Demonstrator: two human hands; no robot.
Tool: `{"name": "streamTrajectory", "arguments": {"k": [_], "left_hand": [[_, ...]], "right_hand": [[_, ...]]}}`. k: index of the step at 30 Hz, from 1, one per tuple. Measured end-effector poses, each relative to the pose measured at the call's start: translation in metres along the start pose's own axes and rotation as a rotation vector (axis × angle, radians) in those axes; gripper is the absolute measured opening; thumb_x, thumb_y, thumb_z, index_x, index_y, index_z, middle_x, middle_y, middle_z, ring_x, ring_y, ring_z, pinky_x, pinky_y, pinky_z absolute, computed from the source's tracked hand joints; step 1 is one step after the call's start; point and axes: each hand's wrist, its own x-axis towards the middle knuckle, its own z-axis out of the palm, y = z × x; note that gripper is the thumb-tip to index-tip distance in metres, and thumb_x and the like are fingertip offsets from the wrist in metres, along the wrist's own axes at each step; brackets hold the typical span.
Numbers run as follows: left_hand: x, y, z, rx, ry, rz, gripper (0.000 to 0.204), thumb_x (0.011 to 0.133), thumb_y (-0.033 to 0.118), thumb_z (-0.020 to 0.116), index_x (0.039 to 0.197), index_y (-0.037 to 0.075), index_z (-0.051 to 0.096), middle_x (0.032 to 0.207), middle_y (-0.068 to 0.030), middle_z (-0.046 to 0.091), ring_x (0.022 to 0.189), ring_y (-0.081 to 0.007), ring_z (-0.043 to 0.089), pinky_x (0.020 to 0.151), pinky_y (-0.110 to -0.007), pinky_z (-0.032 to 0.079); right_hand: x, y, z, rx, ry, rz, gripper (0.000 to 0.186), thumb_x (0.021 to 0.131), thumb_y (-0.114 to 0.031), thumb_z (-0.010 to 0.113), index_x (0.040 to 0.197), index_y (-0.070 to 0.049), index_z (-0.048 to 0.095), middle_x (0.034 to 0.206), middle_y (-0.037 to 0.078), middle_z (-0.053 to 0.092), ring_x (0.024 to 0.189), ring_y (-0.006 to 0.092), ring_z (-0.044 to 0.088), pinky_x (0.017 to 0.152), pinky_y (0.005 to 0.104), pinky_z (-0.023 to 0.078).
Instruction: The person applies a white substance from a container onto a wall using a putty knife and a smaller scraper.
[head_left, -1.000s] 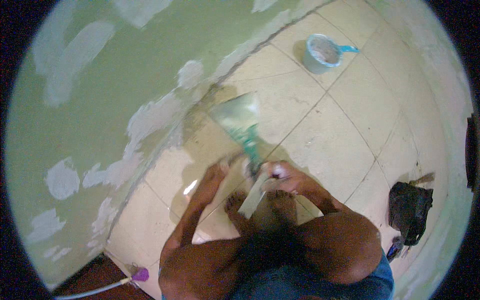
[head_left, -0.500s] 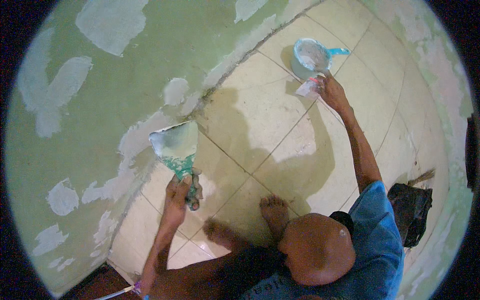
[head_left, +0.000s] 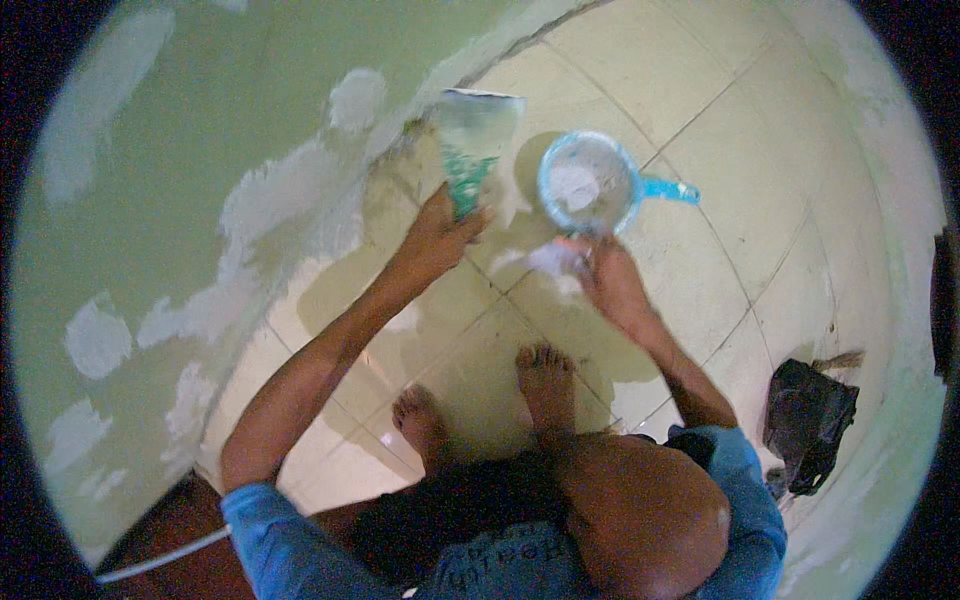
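- I see the scraper (head_left: pixel 472 140) upper centre, long axis near vertical, blade toward the frame's top.
- The left hand (head_left: pixel 436 240) clamps its partly hidden handle (head_left: pixel 466 203).
- Mid-frame, the right hand's (head_left: pixel 612 280) fingers clamp a blurred small blade (head_left: pixel 553 257) pointing left.

The dipper (head_left: pixel 668 190) looks plastic; the scraper blade (head_left: pixel 480 128), smeared metal; the wall (head_left: pixel 250 110), matt.

Shirt (head_left: pixel 505 575), one: I log it as blue, dark printed lettering (head_left: pixel 512 556) on the front. Sleeves (head_left: pixel 275 540), two: blue, plain, short, ending near the elbows. Lower garment (head_left: pixel 450 505), one: near black, cut unclear to me from here. Left hand (head_left: pixel 432 243), right hand (head_left: pixel 612 285): bare. Feet (head_left: pixel 547 388), two: bare. Knee (head_left: pixel 655 515): bare, rounded.
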Motion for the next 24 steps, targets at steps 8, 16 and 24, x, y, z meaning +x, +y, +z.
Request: {"name": "streamTrajectory", "arguments": {"k": [8, 16, 24], "left_hand": [[0.017, -0.038, 0.054, -0.287, 0.083, -0.153, 0.027, 0.086, 0.024, 0.064, 0.105, 0.008, 0.053, 0.069, -0.0022, 0.053, 0.045, -0.0081, 0.044, 0.036, -0.022, 0.034], [0.031, -0.021, 0.039, -0.238, -0.123, -0.086, 0.034, 0.085, 0.019, 0.059, 0.114, 0.003, 0.054, 0.061, 0.0013, 0.05, 0.038, -0.0059, 0.04, 0.032, -0.022, 0.032], [0.026, -0.011, 0.023, -0.347, -0.295, -0.097, 0.037, 0.084, 0.019, 0.058, 0.118, 0.004, 0.055, 0.064, 0.0005, 0.053, 0.039, -0.0049, 0.041, 0.031, -0.021, 0.032]], "right_hand": [[-0.052, -0.018, -0.046, 0.053, -0.091, 0.033, 0.023, 0.08, -0.011, 0.062, 0.103, -0.009, 0.063, 0.109, 0.016, 0.06, 0.1, 0.0354, 0.059, 0.086, 0.0404, 0.049], [0.009, -0.023, -0.113, -0.26, -0.029, -0.34, 0.021, 0.082, -0.008, 0.057, 0.103, -0.007, 0.06, 0.1, 0.014, 0.065, 0.092, 0.0329, 0.062, 0.083, 0.0401, 0.05], [0.035, -0.042, -0.046, -0.855, -0.447, -0.734, 0.034, 0.075, -0.014, 0.057, 0.108, -0.004, 0.06, 0.101, 0.013, 0.063, 0.104, 0.0296, 0.057, 0.091, 0.0404, 0.045]]}}
